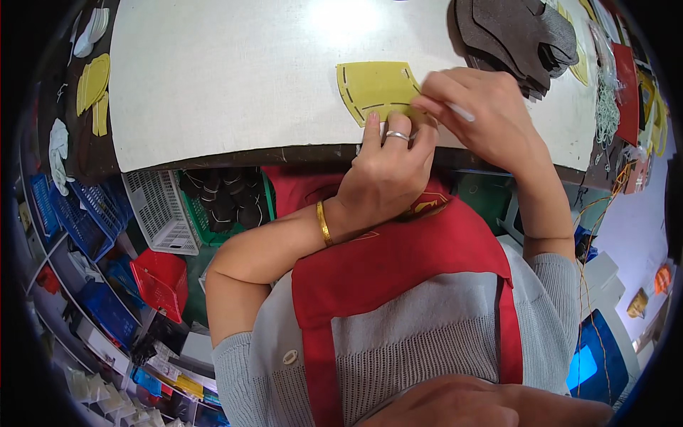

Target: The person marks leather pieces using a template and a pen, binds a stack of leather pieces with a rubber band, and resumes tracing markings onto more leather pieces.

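A yellow template (377,82) with narrow slots along its edges lies flat near the front edge of the white tabletop. My left hand (388,160), with a ring and a gold bangle, presses its fingertips on the template's near edge, holding it down with fingers apart. In my right hand (487,114) is a slim pen (461,112), whitish at its back end. Its tip is hidden by my fingers at the template's right edge. Whether anything lies under the template I cannot tell.
Dark grey cut pieces (509,39) are stacked at the back right of the white tabletop (213,85). More yellow templates (92,82) lie at the far left. Pale green cord (607,117) hangs at the right. Below the table stand a white crate (160,206) and a red basket (158,281).
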A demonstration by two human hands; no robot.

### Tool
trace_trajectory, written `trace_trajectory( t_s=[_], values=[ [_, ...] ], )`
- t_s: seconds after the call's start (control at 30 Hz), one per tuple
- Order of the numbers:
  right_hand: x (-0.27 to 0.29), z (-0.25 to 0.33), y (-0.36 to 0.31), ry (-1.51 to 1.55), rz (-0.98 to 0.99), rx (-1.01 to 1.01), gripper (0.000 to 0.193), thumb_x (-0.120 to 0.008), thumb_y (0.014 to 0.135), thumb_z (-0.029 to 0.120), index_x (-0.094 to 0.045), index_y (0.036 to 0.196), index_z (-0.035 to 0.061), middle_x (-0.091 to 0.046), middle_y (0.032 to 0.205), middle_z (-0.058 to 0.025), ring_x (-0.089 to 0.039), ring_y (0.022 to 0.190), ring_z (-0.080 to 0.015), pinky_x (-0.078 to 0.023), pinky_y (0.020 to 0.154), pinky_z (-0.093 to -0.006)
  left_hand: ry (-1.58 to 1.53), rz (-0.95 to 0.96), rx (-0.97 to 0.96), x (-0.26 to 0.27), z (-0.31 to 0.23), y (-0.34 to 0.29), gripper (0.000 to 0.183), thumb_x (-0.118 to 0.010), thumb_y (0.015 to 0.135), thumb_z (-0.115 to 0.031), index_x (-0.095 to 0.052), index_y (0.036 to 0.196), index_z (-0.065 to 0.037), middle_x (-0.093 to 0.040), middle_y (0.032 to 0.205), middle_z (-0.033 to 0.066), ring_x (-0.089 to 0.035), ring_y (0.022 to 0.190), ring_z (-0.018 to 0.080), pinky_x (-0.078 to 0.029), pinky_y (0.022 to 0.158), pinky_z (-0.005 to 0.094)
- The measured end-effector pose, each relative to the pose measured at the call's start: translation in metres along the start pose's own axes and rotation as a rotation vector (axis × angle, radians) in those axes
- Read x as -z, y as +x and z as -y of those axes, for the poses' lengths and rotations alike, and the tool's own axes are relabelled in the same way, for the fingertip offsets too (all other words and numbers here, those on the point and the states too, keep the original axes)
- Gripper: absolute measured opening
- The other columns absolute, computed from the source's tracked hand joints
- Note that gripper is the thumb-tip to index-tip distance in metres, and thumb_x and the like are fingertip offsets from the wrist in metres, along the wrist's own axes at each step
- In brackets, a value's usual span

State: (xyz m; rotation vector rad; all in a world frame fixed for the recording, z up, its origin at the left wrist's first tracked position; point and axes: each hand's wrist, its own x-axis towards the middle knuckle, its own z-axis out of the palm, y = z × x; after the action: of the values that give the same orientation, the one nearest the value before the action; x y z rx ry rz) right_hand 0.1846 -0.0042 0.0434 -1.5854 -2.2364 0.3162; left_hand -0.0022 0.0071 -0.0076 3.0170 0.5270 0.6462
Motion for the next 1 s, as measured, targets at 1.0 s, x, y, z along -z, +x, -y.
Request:
trace_trajectory(
  t_s=[1.0],
  values=[
    [0.003,-0.018,-0.029,0.384,-0.294,-0.44,0.024,-0.05,0.098,0.021,-0.065,0.099,0.0032,-0.064,0.074,-0.0144,-0.066,0.077,-0.0396,-0.052,0.073,-0.0465,0.207,0.112,0.021,0.006,0.0,0.024,0.031,-0.061,0.083,-0.017,-0.067,0.113,-0.017,-0.053,0.09,-0.0009,-0.051,0.069,0.0156,-0.048,0.055,0.0246]
  ],
)
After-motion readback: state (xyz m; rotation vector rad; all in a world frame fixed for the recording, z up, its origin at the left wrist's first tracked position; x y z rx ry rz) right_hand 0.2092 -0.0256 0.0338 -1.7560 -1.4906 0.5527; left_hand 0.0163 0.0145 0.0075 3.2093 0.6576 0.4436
